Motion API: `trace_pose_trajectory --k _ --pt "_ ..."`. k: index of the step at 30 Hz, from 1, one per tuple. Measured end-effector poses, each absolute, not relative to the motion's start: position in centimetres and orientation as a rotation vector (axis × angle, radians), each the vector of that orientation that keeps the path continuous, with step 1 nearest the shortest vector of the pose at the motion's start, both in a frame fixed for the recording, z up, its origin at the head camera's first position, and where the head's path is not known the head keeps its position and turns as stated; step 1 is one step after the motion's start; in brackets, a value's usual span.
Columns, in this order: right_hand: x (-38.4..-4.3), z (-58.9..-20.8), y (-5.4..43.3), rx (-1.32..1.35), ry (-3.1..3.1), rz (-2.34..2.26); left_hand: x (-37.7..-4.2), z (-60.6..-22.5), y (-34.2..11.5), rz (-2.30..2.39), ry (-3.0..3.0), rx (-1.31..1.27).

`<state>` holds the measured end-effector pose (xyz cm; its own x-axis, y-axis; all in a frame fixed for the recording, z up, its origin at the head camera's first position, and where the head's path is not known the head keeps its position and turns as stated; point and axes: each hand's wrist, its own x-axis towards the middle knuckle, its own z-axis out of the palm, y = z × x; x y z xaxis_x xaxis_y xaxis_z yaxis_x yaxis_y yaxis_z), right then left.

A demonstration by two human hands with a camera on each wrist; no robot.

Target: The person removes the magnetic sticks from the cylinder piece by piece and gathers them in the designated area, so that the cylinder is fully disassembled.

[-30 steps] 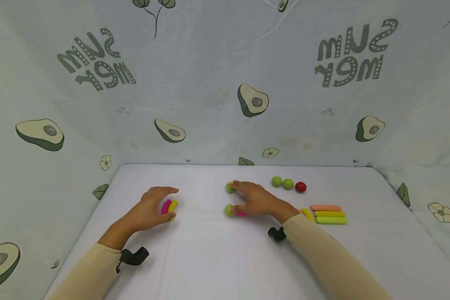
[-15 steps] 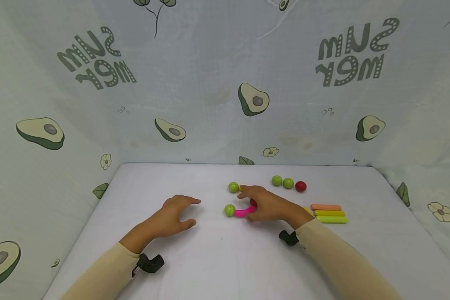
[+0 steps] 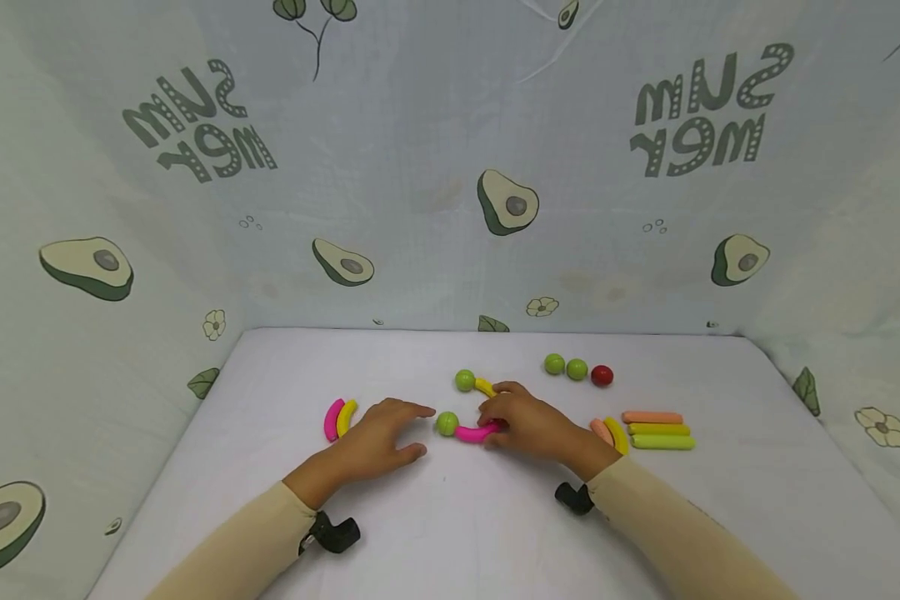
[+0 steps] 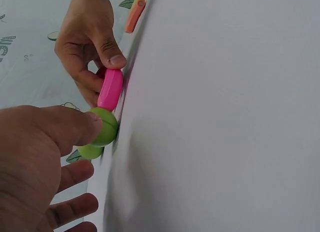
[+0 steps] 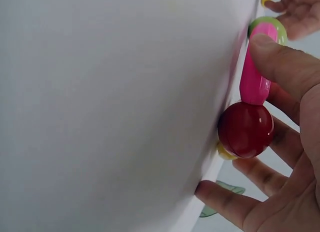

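My right hand pinches a pink curved stick between thumb and fingers. At the stick's left end is a green ball, and a dark red ball meets its other end in the right wrist view. My left hand has its fingers spread just left of the green ball; in the left wrist view its thumb overlaps that ball. Behind the pink stick, a second green ball lies against a yellow curved stick, partly hidden by my right hand.
Loose pink and yellow curved sticks lie to the left. At the right are orange and yellow curved sticks beside several straight sticks. Two green balls and a red ball sit farther back.
My left hand has moved right, from the loose pink and yellow sticks towards the green ball. My right hand has drawn back rightward and pinched the pink stick; its green ball has shifted slightly left.
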<state>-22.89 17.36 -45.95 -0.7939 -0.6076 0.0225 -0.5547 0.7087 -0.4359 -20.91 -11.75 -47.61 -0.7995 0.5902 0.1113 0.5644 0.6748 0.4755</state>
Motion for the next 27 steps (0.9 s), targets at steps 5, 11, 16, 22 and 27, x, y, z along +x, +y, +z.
trace_pose_trajectory --k 5,11,16,22,27 --pt "-22.8 -46.1 17.1 -0.975 2.803 -0.642 -21.5 -48.1 -10.4 0.759 2.849 0.983" --pt "-22.4 -45.6 17.2 -0.945 2.804 -0.646 -22.1 -48.5 -9.3 0.674 2.893 1.064" --pt "-22.2 -45.5 17.5 -1.002 2.823 -0.619 -22.3 -48.4 -8.8 0.634 2.937 1.090" --pt "-22.2 -45.6 17.2 -1.069 2.790 -0.566 -22.3 -48.3 -8.7 0.673 2.953 1.071" --pt "-22.1 -45.7 16.9 -1.038 2.800 -0.517 -22.3 -48.3 -8.7 0.694 2.951 1.070"
